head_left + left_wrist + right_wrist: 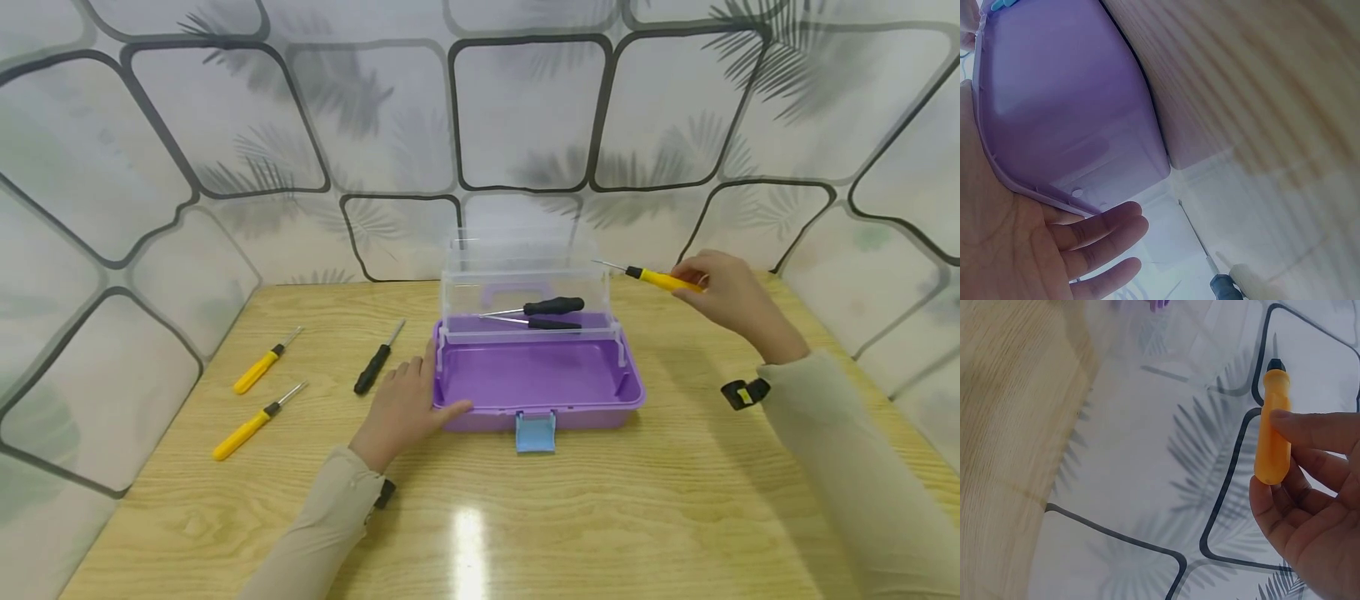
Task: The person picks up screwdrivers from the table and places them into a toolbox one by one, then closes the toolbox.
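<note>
My right hand [722,293] pinches a yellow screwdriver [663,279] by its handle, raised to the right of the toolbox, with the shaft pointing left. In the right wrist view the thumb presses the yellow handle [1274,434]. My left hand [405,402] rests against the left side of the purple toolbox [633,392], its thumb at the front rim and its fingers extended along the wall [1079,94]. The box stands with its clear lid [525,250] raised. Two black screwdrivers [553,306] lie towards the back, above the purple bottom.
Left of the box, a black screwdriver [372,368] lies on the wooden table [600,517]. Two yellow screwdrivers [246,435] lie farther left. A light blue latch [536,433] hangs open at the box front. A patterned cloth wall [525,117] borders the table behind and at both sides.
</note>
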Demonstrator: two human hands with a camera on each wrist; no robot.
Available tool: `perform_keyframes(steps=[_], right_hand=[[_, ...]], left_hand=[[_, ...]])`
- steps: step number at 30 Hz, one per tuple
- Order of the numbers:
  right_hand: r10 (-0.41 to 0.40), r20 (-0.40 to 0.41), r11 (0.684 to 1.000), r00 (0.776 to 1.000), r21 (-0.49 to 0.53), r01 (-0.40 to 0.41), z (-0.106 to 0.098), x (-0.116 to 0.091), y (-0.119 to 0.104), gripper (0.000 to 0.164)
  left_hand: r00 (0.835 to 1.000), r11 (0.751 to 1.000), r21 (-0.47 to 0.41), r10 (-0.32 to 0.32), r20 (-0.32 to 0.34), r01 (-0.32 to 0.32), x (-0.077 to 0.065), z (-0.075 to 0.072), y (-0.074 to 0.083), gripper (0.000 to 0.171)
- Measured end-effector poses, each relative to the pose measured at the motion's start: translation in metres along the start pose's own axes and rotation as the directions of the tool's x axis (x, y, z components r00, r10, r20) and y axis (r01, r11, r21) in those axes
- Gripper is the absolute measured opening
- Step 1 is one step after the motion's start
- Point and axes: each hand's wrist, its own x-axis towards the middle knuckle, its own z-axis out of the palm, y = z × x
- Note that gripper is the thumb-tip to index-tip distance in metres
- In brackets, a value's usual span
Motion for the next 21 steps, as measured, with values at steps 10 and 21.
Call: perform_keyframes(steps=[10,21], right_hand=[[-0.001,0.037,1.000,0.999,0.014,0.001,0.006,0.007,-0.011,0.016],[-0.020,0.055,0.999,0.998,0.032,0.018,0.013,0.014,-0.022,0.014]], left_hand=[[1.000,1.000,-0.005,-0.006,0.009,0.006,-0.001,-0.001,0.001,0.108],[1.000,1.000,0.006,-0.005,0.022,0.005,0.000,-0.001,0.001,0.108]])
